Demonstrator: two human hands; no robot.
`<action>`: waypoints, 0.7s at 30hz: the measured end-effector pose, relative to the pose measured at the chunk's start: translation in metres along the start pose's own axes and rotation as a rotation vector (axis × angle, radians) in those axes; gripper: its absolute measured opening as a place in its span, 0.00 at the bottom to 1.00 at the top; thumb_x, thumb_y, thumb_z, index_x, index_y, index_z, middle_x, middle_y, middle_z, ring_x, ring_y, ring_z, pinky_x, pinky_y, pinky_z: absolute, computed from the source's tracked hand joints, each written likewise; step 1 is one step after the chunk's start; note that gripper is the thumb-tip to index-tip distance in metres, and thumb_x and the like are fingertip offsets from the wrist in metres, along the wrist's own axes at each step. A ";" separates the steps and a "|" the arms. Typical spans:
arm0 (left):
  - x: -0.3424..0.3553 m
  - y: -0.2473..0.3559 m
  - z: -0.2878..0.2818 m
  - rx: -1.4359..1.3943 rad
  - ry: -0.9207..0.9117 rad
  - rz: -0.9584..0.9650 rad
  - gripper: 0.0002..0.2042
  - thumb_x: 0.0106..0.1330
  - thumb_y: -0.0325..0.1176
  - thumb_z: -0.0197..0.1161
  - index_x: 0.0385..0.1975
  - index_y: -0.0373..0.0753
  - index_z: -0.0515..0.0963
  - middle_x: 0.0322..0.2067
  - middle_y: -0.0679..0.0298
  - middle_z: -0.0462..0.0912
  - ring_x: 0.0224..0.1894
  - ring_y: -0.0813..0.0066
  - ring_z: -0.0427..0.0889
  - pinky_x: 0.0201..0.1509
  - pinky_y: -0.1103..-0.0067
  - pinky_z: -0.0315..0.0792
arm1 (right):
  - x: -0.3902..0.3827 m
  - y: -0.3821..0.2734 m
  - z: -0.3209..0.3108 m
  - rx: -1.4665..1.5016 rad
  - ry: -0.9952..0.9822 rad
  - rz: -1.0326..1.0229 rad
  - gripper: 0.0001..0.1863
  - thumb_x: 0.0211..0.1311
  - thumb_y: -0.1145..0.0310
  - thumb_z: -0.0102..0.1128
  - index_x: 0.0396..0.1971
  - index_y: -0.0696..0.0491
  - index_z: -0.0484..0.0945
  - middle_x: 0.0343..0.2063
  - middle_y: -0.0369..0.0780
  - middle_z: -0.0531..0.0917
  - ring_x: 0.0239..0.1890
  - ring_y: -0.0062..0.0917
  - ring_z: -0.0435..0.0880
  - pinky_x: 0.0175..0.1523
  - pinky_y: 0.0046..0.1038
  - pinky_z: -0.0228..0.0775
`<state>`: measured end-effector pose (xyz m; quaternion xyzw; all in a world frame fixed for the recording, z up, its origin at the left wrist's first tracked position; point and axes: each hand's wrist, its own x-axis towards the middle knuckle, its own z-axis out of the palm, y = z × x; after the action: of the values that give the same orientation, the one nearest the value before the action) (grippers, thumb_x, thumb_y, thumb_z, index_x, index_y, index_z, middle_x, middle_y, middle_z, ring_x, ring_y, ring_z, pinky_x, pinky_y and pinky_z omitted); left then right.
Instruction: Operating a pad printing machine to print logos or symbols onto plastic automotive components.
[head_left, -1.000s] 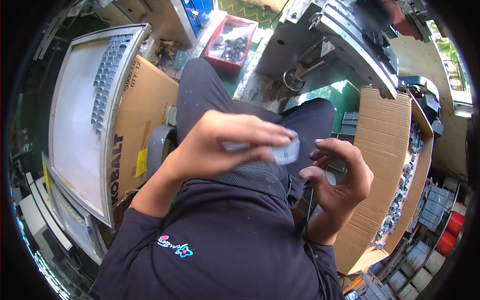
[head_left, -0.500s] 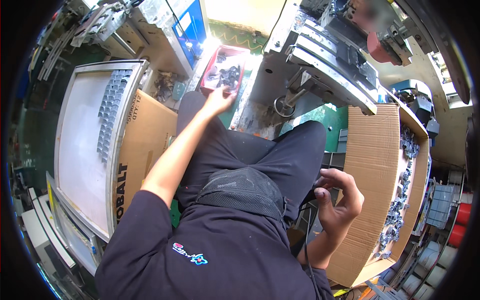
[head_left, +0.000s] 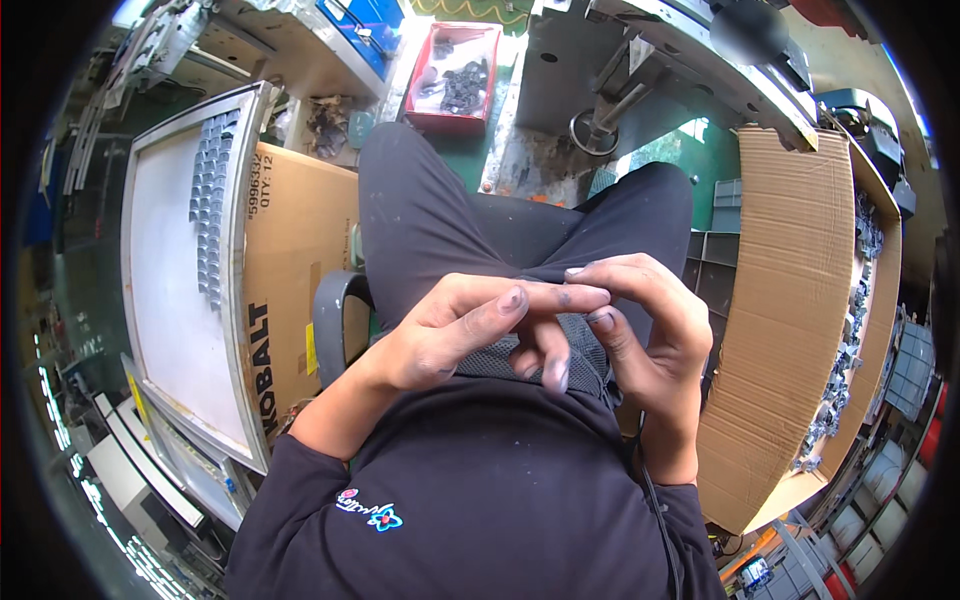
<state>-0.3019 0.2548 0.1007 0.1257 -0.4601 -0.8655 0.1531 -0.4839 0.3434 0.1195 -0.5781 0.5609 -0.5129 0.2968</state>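
We locate both hands above the lap, in front of the waist. The left hand [head_left: 455, 325] comes in diagonally from the lower left, its wrist nearly straight. We note its index finger extended toward the right hand [head_left: 660, 330], its thumb lying close above that finger, and other fingers bent downward. The right forearm rises steeply; its hand bends inward, index finger arched and thumb opposed in a narrow gap. We see this gap meet the left index fingertip. We cannot tell whether either hand grips a small item at this junction. Directly beneath the fingers, we find a mesh pouch [head_left: 588, 350] at the waist, partly covered by the hands. Small dark parts [head_left: 465, 88] lie in the red box [head_left: 445, 123], well beyond the hands, past the left knee.
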 end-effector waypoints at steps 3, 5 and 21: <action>-0.002 -0.003 0.003 -0.038 -0.060 -0.003 0.36 0.72 0.56 0.36 0.60 0.24 0.65 0.18 0.60 0.78 0.21 0.76 0.74 0.29 0.82 0.67 | -0.003 -0.001 0.001 0.125 0.019 -0.003 0.10 0.54 0.79 0.63 0.38 0.60 0.80 0.34 0.43 0.84 0.34 0.27 0.82 0.37 0.24 0.74; -0.003 -0.004 0.006 -0.268 -0.146 -0.016 0.39 0.72 0.59 0.33 0.61 0.22 0.61 0.18 0.62 0.78 0.20 0.79 0.72 0.29 0.82 0.67 | -0.006 0.000 0.002 0.164 0.034 -0.003 0.10 0.54 0.75 0.64 0.37 0.61 0.80 0.34 0.44 0.84 0.35 0.28 0.82 0.38 0.24 0.73; 0.000 -0.011 0.012 -1.033 -0.366 -0.030 0.52 0.61 0.75 0.25 0.70 0.31 0.36 0.25 0.62 0.76 0.24 0.75 0.67 0.31 0.78 0.63 | -0.010 -0.023 -0.006 0.559 0.327 -0.160 0.09 0.64 0.68 0.57 0.34 0.60 0.76 0.27 0.43 0.78 0.23 0.22 0.76 0.29 0.23 0.70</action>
<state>-0.3084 0.2698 0.0984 -0.1119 0.0073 -0.9886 0.1002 -0.4802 0.3588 0.1394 -0.4265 0.3916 -0.7545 0.3089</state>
